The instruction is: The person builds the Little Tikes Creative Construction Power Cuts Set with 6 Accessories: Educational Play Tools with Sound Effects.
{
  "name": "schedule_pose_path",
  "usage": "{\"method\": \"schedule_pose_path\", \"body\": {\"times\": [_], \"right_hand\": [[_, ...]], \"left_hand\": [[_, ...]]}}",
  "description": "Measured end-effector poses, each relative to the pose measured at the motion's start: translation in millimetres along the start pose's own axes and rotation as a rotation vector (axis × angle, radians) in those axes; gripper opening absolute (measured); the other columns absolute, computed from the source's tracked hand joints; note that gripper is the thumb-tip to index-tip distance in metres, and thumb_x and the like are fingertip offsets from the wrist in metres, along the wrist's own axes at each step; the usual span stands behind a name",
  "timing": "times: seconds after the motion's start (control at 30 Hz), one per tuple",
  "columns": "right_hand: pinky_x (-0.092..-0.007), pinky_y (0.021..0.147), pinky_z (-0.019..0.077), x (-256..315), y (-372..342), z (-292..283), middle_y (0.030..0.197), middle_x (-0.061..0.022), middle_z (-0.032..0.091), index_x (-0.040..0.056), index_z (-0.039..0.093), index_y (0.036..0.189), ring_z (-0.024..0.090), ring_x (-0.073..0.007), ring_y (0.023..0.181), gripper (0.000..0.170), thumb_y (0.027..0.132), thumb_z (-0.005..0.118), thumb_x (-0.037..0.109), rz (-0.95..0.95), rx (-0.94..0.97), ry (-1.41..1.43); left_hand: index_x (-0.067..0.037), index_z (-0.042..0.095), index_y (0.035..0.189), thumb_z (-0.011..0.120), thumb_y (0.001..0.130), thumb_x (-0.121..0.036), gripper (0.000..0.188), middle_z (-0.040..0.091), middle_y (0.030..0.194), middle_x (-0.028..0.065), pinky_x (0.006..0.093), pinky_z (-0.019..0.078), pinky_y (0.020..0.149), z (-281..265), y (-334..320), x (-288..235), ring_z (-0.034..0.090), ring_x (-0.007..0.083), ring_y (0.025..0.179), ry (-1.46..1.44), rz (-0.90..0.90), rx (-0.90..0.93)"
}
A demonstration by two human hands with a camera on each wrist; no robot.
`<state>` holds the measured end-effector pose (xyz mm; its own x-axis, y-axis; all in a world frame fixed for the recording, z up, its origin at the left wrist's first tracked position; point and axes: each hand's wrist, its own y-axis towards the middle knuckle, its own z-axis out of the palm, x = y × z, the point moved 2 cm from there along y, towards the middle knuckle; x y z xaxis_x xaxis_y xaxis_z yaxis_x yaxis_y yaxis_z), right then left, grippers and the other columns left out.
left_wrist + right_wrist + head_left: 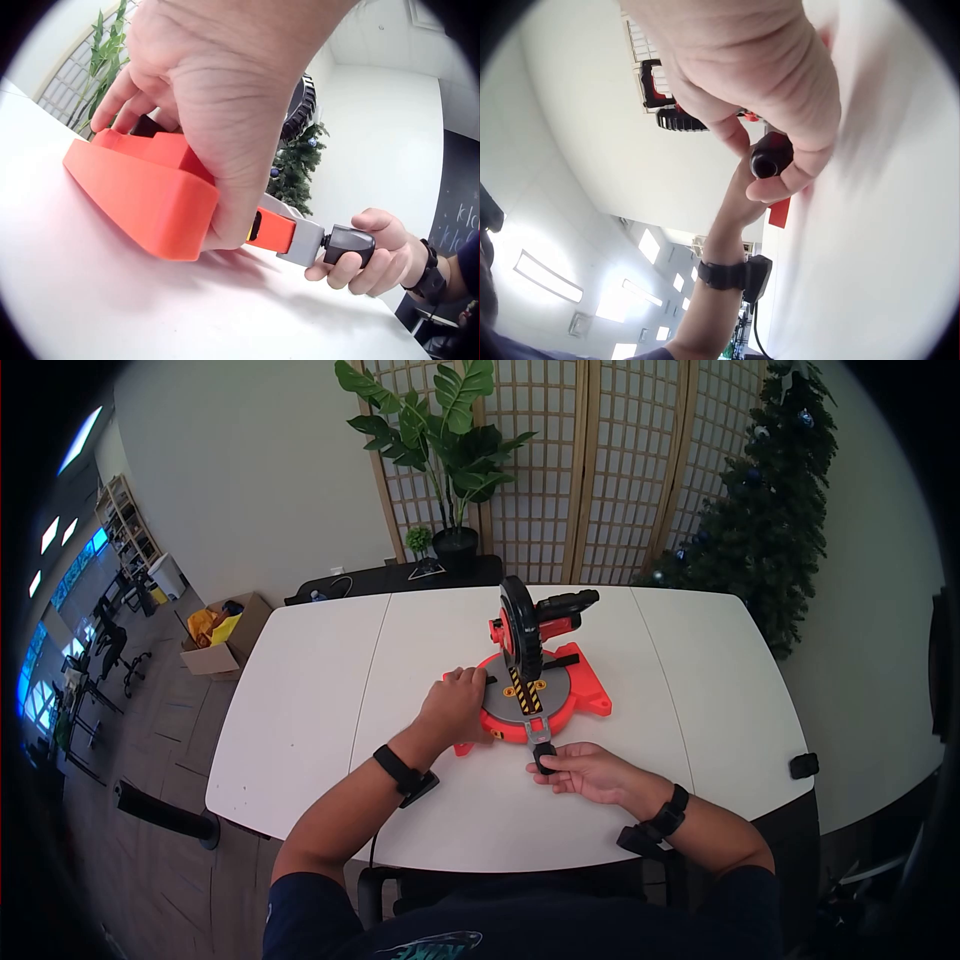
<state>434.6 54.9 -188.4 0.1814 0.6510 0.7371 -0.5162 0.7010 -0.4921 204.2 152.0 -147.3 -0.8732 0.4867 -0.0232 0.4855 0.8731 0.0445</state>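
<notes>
A toy miter saw (556, 704) stands on the white table, with an orange-red base, a grey round turntable and a black-and-yellow striped strip. Its black blade guard (520, 625) and black top handle (568, 603) rise above the turntable. My left hand (453, 705) grips the left side of the base; the left wrist view shows the palm over the orange-red base end (142, 199). With my right hand (592, 772) I hold the black knob (350, 246) at the front of the turntable arm, thumb and curled fingers around it.
The white table (300, 690) spreads out on both sides of the saw. A small black object (803, 765) lies at its right edge. Behind stand a potted plant (455, 545), a folding screen and a decorated tree (760, 510). An open cardboard box (228, 640) is at the left.
</notes>
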Motion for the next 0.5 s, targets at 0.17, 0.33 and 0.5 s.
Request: {"method": "schedule_pose_path", "body": {"times": [0.17, 0.33, 0.5], "right_hand": [[-0.0298, 0.082, 0.0563, -0.4, 0.9, -2.1, 0.126, -0.0188, 0.066, -0.0038, 0.052, 0.122, 0.070, -0.0209, 0.105, 0.032, 0.100, 0.064, 0.016, -0.007, 0.034, 0.056], [-0.0319, 0.084, 0.0579, 0.8, -1.4, -0.8, 0.118, -0.0174, 0.067, -0.0038, 0.053, 0.121, 0.069, -0.0265, 0.109, 0.028, 0.101, 0.061, 0.015, -0.012, -0.028, 0.072], [-0.0323, 0.085, 0.0585, -2.5, 1.3, -6.0, 0.112, -0.0137, 0.068, -0.0025, 0.057, 0.117, 0.069, -0.0270, 0.110, 0.024, 0.101, 0.062, 0.016, -0.001, -0.026, 0.096]], "left_hand": [[-0.002, 0.049, 0.129, 0.093, 0.052, -0.043, 0.099, 0.061, 0.123, 0.0175, 0.0401, 0.0560, 0.092, 2.7, 0.8, 1.4, 0.061, 0.0349, 0.118, -0.004, 0.001, -0.004], [-0.001, 0.049, 0.129, 0.094, 0.052, -0.042, 0.099, 0.061, 0.124, 0.0178, 0.0407, 0.0555, 0.093, 1.5, -0.5, 0.8, 0.061, 0.0360, 0.119, -0.014, 0.009, -0.016], [-0.002, 0.049, 0.129, 0.094, 0.052, -0.043, 0.099, 0.061, 0.124, 0.0181, 0.0409, 0.0551, 0.094, -0.7, -0.5, -1.2, 0.060, 0.0368, 0.121, -0.007, 0.002, -0.001]]}}
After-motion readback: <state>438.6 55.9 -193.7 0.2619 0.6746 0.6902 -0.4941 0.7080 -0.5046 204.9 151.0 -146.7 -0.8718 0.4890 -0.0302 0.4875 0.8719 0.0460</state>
